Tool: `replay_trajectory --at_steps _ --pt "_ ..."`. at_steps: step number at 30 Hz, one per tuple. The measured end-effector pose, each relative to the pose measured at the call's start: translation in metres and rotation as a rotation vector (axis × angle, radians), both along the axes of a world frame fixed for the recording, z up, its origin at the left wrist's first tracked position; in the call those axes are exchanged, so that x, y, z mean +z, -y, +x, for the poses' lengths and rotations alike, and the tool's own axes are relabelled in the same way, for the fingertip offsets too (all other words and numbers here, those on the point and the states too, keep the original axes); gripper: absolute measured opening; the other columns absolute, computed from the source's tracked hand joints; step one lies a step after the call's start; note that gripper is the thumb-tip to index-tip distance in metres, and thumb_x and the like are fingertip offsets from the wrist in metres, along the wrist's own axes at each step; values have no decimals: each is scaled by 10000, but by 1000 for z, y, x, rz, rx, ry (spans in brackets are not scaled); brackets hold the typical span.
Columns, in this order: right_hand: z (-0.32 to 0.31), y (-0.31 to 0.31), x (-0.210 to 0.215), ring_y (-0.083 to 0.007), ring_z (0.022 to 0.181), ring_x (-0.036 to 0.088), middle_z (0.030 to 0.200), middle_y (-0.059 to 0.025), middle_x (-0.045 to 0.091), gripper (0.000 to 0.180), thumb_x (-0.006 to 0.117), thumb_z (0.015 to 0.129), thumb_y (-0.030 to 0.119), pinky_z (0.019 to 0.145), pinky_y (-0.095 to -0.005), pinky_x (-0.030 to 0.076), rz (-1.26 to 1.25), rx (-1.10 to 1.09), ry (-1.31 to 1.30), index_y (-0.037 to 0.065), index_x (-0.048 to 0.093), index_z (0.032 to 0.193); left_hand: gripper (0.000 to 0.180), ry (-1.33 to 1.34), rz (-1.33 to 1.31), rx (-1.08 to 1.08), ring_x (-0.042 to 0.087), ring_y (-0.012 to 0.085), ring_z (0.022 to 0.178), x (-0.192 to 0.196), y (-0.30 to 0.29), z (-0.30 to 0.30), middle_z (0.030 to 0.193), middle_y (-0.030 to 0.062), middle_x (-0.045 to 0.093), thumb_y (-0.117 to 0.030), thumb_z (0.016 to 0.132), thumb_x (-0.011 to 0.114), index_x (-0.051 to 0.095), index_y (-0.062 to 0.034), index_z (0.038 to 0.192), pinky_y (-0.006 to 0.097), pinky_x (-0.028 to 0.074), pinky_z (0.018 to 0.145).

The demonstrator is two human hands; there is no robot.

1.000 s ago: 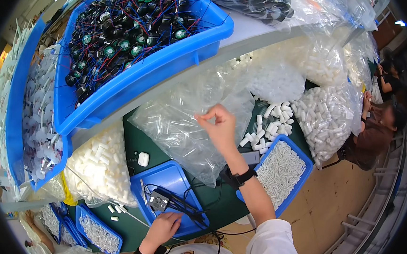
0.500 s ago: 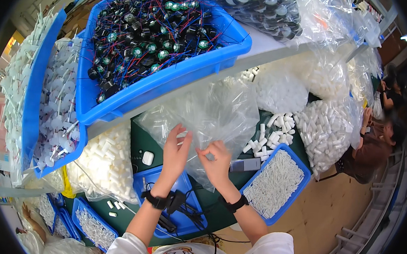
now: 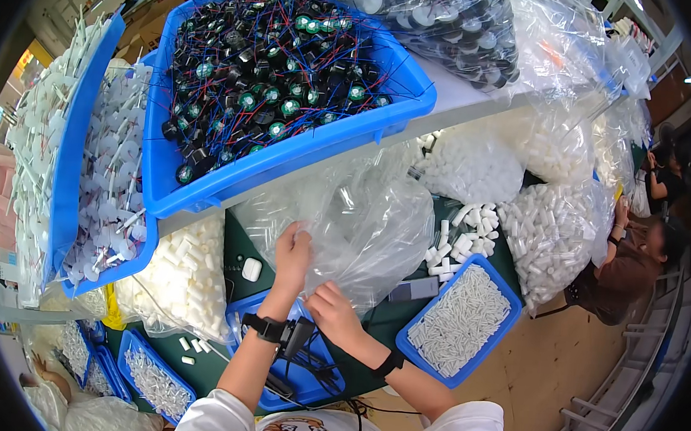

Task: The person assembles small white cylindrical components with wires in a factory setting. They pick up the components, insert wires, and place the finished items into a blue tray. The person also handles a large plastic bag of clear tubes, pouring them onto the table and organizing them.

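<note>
And here in front of the bin [image 3: 301, 160], the clear bag [image 3: 361, 225] is lying crumpled across the counter [image 3: 386, 322], with the left hand [image 3: 293, 256] holding bunched fingers over its near edge! The right hand [image 3: 334, 315] is hanging curled just beside, apart from its partner and farther from the bin, and we cannot tell whether either is pinching plastic. Out front and to the bin's right, the grey box [image 3: 414, 290] is sitting near the tray [image 3: 451, 381] of white sticks.

Clear bag [image 3: 360, 240] glossy, crinkled plastic; blue bin [image 3: 302, 150] smooth, shiny plastic; green tabletop [image 3: 380, 324] seemingly matt
</note>
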State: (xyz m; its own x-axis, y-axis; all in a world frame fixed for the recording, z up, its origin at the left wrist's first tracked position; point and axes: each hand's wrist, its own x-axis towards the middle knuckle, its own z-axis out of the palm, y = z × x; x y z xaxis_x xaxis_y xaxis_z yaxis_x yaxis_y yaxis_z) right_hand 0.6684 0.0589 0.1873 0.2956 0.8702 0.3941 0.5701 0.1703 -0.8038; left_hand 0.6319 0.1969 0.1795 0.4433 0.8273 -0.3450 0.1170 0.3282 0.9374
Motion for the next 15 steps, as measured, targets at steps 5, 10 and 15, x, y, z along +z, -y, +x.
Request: replay_trajectory --at_steps 5,10,15 --pt "17 12 20 -299 866 578 867 -96 597 166 638 712 -8 747 -348 480 2 37 -135 30 585 864 192 220 -227 179 332 35 522 16 1 -9 625 -43 426 -62 788 468 619 -51 906 207 252 445" --pt "109 4 15 -254 837 566 898 -144 601 132 588 777 16 762 -320 436 192 -797 -122 -1 576 907 173 270 -267 137 320 46 510 27 -6 -15 658 -42 428 -59 765 469 611 -39 862 206 257 445" --pt "241 -38 -13 -225 899 523 951 -103 588 399 606 838 319 814 -338 402 -328 -821 -684 -42 579 1006 68 258 -295 117 341 47 541 48 -2 -5 685 -27 447 -56 748 476 542 -71 747 213 281 469"
